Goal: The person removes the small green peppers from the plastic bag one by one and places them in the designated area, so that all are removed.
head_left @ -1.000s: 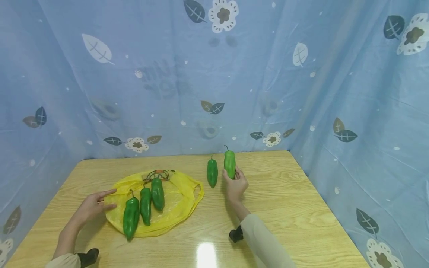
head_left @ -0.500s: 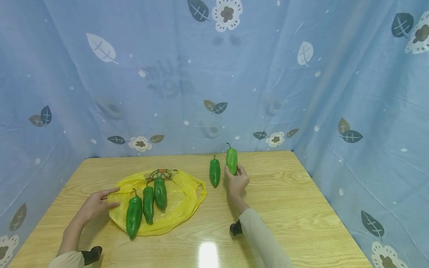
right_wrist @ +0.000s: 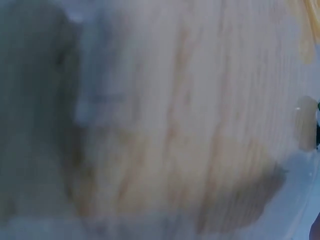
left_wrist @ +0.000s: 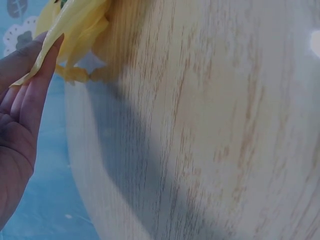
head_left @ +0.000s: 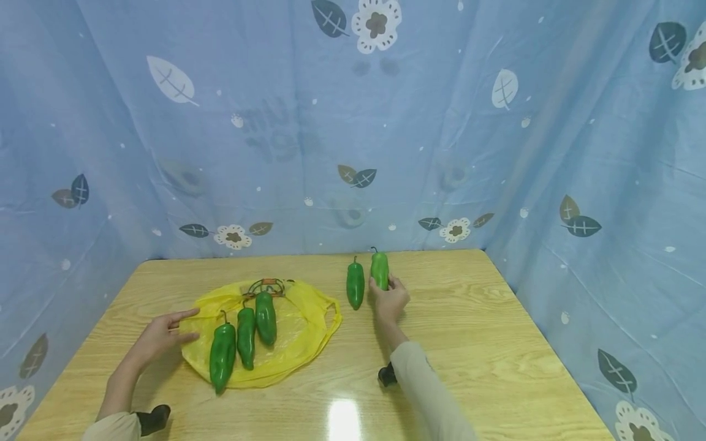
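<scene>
Pepper of light green (head_left: 379, 268) stands out beyond the fingertips of the right hand (head_left: 390, 300), pinched by its lower end between thumb and fingers, stem pointing away from the person; whether it touches the desk (head_left: 469, 343) cannot be told. Just left of that hand lies a single dark pepper (head_left: 355, 286), apart from the held one and likewise stem-outward. Well to the other side, the left hand (head_left: 157, 337) has its thumb and fingers set on either side of the edge of a yellow bag (head_left: 292, 343), pinching the thin film, as the left wrist view shows; the bag spreads flat rightward from these fingertips, its looped end reaching into the space between the hands. Three more peppers lie on the bag in a slanting row: the nearest pepper (head_left: 223, 355) is just right of the left hand, its tip overhanging the bag's near edge; the middle pepper (head_left: 246, 337) comes next; the farthest pepper (head_left: 266, 318) sits closest to the right hand; a printed basket-like mark (head_left: 268, 282) shows behind it. Beyond both hands hangs a blue patterned curtain (head_left: 386, 122); the right wrist view is badly blurred.
</scene>
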A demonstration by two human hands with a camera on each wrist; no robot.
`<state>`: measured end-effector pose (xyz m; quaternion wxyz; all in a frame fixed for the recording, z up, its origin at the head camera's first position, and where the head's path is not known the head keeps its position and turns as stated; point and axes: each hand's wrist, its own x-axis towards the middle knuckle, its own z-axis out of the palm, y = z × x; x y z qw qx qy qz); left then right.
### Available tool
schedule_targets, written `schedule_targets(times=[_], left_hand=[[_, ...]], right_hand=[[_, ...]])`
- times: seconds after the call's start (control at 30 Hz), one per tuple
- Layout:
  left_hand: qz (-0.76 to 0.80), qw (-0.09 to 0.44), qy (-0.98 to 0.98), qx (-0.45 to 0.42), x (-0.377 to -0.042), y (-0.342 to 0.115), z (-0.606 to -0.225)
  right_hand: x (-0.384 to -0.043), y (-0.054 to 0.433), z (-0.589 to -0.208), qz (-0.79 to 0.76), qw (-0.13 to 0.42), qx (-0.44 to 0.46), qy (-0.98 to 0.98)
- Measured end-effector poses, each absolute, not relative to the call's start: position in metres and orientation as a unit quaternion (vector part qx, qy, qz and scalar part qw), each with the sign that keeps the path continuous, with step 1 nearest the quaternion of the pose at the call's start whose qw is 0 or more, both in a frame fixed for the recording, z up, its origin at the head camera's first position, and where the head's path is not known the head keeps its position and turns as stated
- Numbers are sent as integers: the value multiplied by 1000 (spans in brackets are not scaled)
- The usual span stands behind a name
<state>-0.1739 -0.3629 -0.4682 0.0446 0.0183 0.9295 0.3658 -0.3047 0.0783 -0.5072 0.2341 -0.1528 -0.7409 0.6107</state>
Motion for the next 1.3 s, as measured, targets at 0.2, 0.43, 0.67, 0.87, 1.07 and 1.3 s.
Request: schedule_targets(times=[0.2, 0.43, 0.67, 0.87, 1.07, 1.3], left_hand=[[370, 55, 927, 25, -175, -362, -474], [345, 50, 937, 29, -174, -364, -476], [339, 51, 939, 33, -171, -368, -475], [334, 67, 940, 21, -170, -372, -472], [345, 66, 936, 25, -175, -371, -470], [336, 72, 939, 22, -179, -370, -471]], right_hand=[[-306, 83, -517, 591, 210, -182, -757], [-307, 84, -522, 585, 210, -187, -761], [-307, 79, -520, 571, 199, -179, -776], [-306, 74, -514, 562, 199, -173, -784], [-306, 71, -504, 548, 208, -177, -791], [-306, 72, -501, 548, 207, -177, -791]])
